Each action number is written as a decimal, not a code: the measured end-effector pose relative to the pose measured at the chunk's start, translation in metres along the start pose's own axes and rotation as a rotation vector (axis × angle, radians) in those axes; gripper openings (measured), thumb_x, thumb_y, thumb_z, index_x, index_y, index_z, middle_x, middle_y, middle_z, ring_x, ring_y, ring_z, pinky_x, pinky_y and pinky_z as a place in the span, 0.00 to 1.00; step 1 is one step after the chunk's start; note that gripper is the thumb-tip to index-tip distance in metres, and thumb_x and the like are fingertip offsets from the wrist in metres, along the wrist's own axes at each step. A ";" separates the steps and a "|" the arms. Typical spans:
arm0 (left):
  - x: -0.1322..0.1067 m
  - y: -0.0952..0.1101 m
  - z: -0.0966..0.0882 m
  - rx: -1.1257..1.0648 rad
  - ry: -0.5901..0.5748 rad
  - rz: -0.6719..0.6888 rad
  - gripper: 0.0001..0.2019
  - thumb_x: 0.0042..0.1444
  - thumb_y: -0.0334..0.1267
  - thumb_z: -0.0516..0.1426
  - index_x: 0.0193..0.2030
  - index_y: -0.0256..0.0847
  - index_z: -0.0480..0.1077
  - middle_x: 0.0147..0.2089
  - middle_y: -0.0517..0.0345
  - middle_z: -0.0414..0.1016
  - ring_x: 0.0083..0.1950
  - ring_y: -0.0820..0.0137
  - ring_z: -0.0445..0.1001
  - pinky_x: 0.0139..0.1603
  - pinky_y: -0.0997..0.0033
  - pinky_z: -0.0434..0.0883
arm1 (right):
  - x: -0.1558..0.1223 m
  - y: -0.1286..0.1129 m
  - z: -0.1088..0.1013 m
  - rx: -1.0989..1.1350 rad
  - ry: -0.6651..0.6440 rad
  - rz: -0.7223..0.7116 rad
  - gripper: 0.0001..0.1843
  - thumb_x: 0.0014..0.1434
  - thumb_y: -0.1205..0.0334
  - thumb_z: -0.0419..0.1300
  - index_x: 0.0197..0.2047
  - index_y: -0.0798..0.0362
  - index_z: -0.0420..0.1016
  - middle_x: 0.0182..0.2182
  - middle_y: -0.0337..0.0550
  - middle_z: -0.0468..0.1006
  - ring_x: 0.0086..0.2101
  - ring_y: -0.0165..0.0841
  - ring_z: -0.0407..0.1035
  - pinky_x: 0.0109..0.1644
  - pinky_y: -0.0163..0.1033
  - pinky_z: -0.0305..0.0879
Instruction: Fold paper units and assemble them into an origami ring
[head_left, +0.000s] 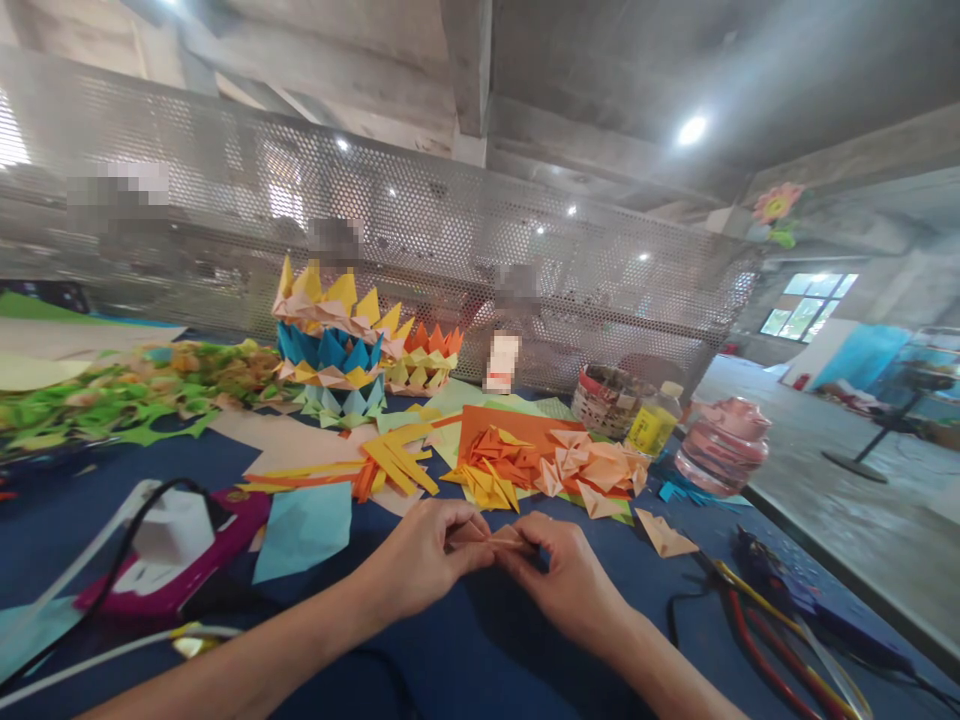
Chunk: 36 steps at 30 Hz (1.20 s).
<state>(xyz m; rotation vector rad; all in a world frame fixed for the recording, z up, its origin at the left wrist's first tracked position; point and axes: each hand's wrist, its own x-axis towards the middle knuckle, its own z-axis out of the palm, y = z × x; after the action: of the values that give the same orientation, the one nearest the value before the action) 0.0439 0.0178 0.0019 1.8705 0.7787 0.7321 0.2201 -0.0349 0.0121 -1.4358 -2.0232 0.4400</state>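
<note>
My left hand (427, 555) and my right hand (562, 575) meet over the dark blue table (465, 650). Both pinch a small folded piece of peach paper (501, 540) between fingertips and thumbs. Just beyond my hands lies a heap of folded orange, yellow and peach paper units (555, 465) on an orange sheet. Left of that heap lie yellow and orange paper strips (390, 465). A light blue paper sheet (304, 530) lies left of my left hand.
A stacked paper-unit basket (334, 345) and a smaller orange-yellow one (427, 360) stand at the back before a perforated metal screen. Green cut paper (112, 400) lies far left. A pink object with cables (172, 555), a yellow bottle (654, 420), a pink jar (724, 445) and tools (765, 600) surround me.
</note>
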 end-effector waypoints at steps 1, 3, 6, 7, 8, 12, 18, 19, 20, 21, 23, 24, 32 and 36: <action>0.000 0.000 0.000 0.035 0.016 -0.002 0.09 0.50 0.39 0.58 0.25 0.36 0.67 0.19 0.67 0.57 0.23 0.76 0.54 0.23 0.77 0.51 | 0.000 0.000 0.000 0.008 -0.004 0.000 0.10 0.59 0.59 0.57 0.29 0.54 0.74 0.27 0.39 0.76 0.30 0.29 0.67 0.34 0.33 0.59; -0.002 0.001 -0.001 0.127 0.054 -0.014 0.10 0.50 0.38 0.58 0.22 0.36 0.66 0.19 0.66 0.58 0.23 0.76 0.56 0.24 0.76 0.51 | -0.001 -0.001 0.001 0.022 -0.012 -0.008 0.10 0.60 0.59 0.57 0.30 0.54 0.74 0.27 0.38 0.76 0.30 0.29 0.68 0.35 0.32 0.59; -0.003 0.004 -0.003 0.225 0.099 -0.018 0.10 0.50 0.37 0.57 0.21 0.36 0.66 0.19 0.65 0.61 0.23 0.75 0.58 0.24 0.76 0.52 | -0.002 -0.001 0.002 0.007 -0.008 -0.017 0.11 0.60 0.58 0.57 0.29 0.54 0.74 0.26 0.38 0.75 0.29 0.29 0.67 0.34 0.32 0.59; -0.004 0.004 -0.003 0.241 0.109 -0.012 0.10 0.50 0.37 0.57 0.21 0.36 0.66 0.19 0.65 0.61 0.23 0.75 0.58 0.24 0.76 0.52 | -0.002 -0.001 0.002 -0.004 -0.003 -0.018 0.12 0.60 0.57 0.57 0.29 0.54 0.73 0.26 0.39 0.75 0.29 0.29 0.67 0.33 0.32 0.58; -0.003 0.004 -0.003 0.250 0.116 -0.004 0.10 0.50 0.37 0.57 0.21 0.36 0.66 0.19 0.64 0.61 0.23 0.75 0.59 0.24 0.75 0.52 | -0.002 -0.001 0.002 -0.015 0.000 -0.020 0.12 0.60 0.56 0.56 0.29 0.54 0.73 0.26 0.39 0.74 0.29 0.29 0.66 0.33 0.32 0.58; -0.002 0.003 -0.002 0.182 0.095 0.041 0.08 0.52 0.37 0.57 0.25 0.37 0.69 0.23 0.62 0.68 0.27 0.72 0.66 0.27 0.76 0.58 | 0.000 0.001 0.002 -0.062 0.007 -0.024 0.15 0.61 0.56 0.55 0.27 0.54 0.70 0.23 0.37 0.71 0.27 0.28 0.63 0.31 0.32 0.56; -0.007 0.004 0.001 0.138 0.133 0.186 0.10 0.51 0.28 0.55 0.41 0.41 0.64 0.38 0.60 0.73 0.36 0.71 0.71 0.37 0.75 0.66 | 0.000 0.006 0.003 -0.126 0.057 -0.018 0.14 0.59 0.58 0.55 0.24 0.54 0.67 0.21 0.34 0.66 0.24 0.27 0.59 0.28 0.32 0.52; -0.007 0.004 0.001 0.144 0.129 0.216 0.10 0.52 0.28 0.55 0.42 0.41 0.64 0.39 0.59 0.73 0.37 0.71 0.72 0.38 0.75 0.66 | 0.000 0.007 0.004 -0.124 0.058 -0.016 0.14 0.59 0.58 0.55 0.24 0.54 0.66 0.21 0.34 0.66 0.24 0.26 0.58 0.28 0.32 0.52; -0.007 0.003 0.002 0.148 0.121 0.240 0.09 0.54 0.29 0.54 0.42 0.42 0.64 0.39 0.59 0.73 0.37 0.71 0.72 0.37 0.75 0.66 | 0.000 0.007 0.004 -0.121 0.058 -0.015 0.13 0.59 0.58 0.55 0.25 0.54 0.66 0.21 0.34 0.66 0.24 0.26 0.58 0.28 0.32 0.52; -0.007 0.002 0.002 0.153 0.115 0.260 0.09 0.55 0.29 0.54 0.42 0.42 0.64 0.39 0.59 0.73 0.37 0.71 0.72 0.37 0.75 0.66 | 0.000 0.007 0.004 -0.121 0.059 -0.015 0.14 0.59 0.58 0.55 0.24 0.54 0.66 0.21 0.34 0.65 0.24 0.26 0.57 0.27 0.32 0.51; -0.007 0.000 0.002 0.158 0.112 0.299 0.07 0.57 0.30 0.53 0.42 0.42 0.66 0.39 0.59 0.73 0.37 0.71 0.72 0.37 0.75 0.67 | 0.000 0.007 0.004 -0.124 0.061 -0.017 0.15 0.59 0.56 0.54 0.24 0.54 0.64 0.20 0.33 0.64 0.23 0.26 0.56 0.27 0.32 0.51; -0.006 -0.001 0.002 0.155 0.118 0.324 0.06 0.58 0.30 0.53 0.41 0.42 0.66 0.39 0.59 0.73 0.38 0.70 0.72 0.39 0.75 0.67 | 0.000 0.007 0.004 -0.127 0.062 -0.016 0.16 0.60 0.55 0.54 0.24 0.54 0.64 0.20 0.33 0.63 0.23 0.26 0.56 0.27 0.32 0.51; -0.005 -0.001 0.002 0.158 0.106 0.401 0.10 0.58 0.27 0.52 0.43 0.42 0.69 0.41 0.58 0.74 0.43 0.71 0.71 0.44 0.75 0.66 | 0.000 0.006 0.003 -0.121 0.070 -0.012 0.13 0.58 0.56 0.56 0.25 0.54 0.66 0.21 0.34 0.66 0.24 0.27 0.58 0.28 0.32 0.53; -0.005 0.000 0.001 0.159 0.089 0.361 0.10 0.58 0.26 0.52 0.43 0.42 0.70 0.40 0.59 0.75 0.40 0.71 0.72 0.42 0.76 0.67 | 0.000 0.007 0.003 -0.101 0.059 -0.007 0.12 0.58 0.55 0.57 0.28 0.54 0.70 0.23 0.36 0.70 0.26 0.28 0.60 0.29 0.32 0.54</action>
<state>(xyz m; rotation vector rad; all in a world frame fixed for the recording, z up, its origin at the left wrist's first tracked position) 0.0417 0.0132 0.0002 2.1648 0.5716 1.0088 0.2231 -0.0323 0.0056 -1.4839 -2.0281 0.2928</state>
